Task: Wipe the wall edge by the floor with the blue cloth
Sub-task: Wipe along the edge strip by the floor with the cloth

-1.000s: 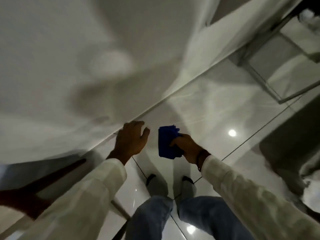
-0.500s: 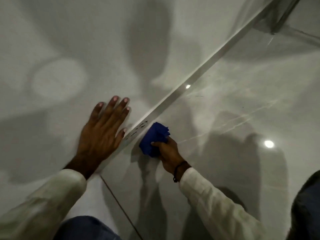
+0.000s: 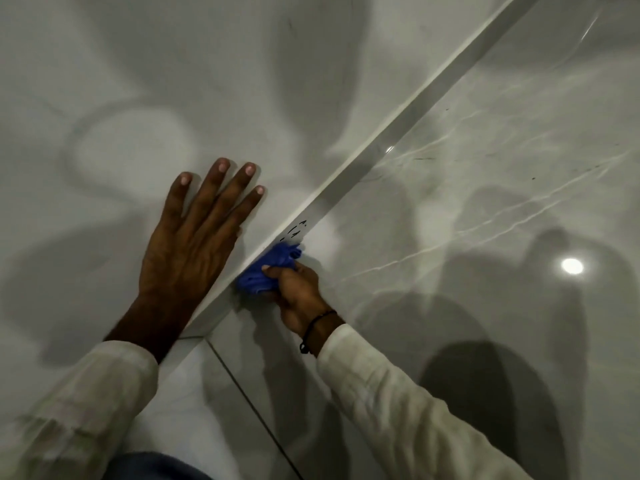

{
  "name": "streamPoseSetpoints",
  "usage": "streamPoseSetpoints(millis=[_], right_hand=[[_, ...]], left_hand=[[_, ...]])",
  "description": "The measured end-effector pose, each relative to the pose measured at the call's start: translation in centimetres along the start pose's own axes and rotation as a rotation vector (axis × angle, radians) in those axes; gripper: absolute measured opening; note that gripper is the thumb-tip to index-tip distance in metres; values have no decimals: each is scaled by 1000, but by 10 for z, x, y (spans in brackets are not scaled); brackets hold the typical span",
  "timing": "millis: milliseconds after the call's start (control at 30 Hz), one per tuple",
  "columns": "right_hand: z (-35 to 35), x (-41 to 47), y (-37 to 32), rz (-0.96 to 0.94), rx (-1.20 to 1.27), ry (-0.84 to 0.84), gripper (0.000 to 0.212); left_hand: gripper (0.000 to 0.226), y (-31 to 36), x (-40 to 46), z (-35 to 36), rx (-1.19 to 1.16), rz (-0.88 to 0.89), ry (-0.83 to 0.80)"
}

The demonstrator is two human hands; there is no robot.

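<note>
A crumpled blue cloth point(image 3: 268, 271) is pressed against the glossy wall edge point(image 3: 391, 140), a pale strip running diagonally from lower left to upper right where the wall meets the floor. My right hand point(image 3: 298, 296) grips the cloth from below, at the foot of the strip. Small dark marks point(image 3: 296, 230) show on the strip just above the cloth. My left hand point(image 3: 197, 237) lies flat on the white wall point(image 3: 173, 64), fingers spread, left of the cloth.
Glossy grey marble floor tiles point(image 3: 485, 202) fill the right side, with a dark grout line point(image 3: 249, 403) near my knees and a bright lamp reflection point(image 3: 571, 265). Small dark specks dot the floor by the strip. Blue jeans point(image 3: 156, 467) show at the bottom edge.
I have bent down close to the floor. My right hand brought the cloth from the air onto the wall edge, and my left hand flattened against the wall.
</note>
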State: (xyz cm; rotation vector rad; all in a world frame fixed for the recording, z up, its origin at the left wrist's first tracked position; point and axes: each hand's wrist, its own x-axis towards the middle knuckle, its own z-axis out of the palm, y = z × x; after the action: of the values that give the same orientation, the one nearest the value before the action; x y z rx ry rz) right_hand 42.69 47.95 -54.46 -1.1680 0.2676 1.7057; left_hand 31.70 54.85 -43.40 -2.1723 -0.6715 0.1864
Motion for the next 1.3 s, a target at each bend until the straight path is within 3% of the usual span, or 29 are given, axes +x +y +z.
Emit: streamPoseSetpoints(millis=[167,267,400,467,633,867,967,1067,1133,1200,1300], right_hand=[[-4,3,-5,-65,-26,38,21],[-1,3,-5,-43,-122,-15,35],[-8,13,-42,-124,-14,65,20],[-9,18,-37,-156,-13,119,25],[-1,13,3,-59,-228,-15,41],[-25,33,-73,-268,76,140,37],[-21,23,-47,-300,-151,121,19],[-22,14,-25,-207,-330,23,22],[-25,20,-43,-253,-259,42,30],[-29,27,-74,-337,-122,127,25],[-22,23,-80,-396,-166,224,15]], left_hand=[[70,-8,-2,3,14,-14,32],[72,-8,-3,6,34,-31,16],[79,-10,-2,9,57,-8,45],[78,-9,0,8,56,-8,41],[77,-9,0,7,63,-4,30],[80,-7,-1,9,41,-15,57],[80,-6,-1,10,44,-21,47],[74,-6,0,16,34,-28,68],[74,-7,-1,19,12,-36,74],[74,-4,1,20,31,-32,90],[79,-1,0,22,107,-39,110]])
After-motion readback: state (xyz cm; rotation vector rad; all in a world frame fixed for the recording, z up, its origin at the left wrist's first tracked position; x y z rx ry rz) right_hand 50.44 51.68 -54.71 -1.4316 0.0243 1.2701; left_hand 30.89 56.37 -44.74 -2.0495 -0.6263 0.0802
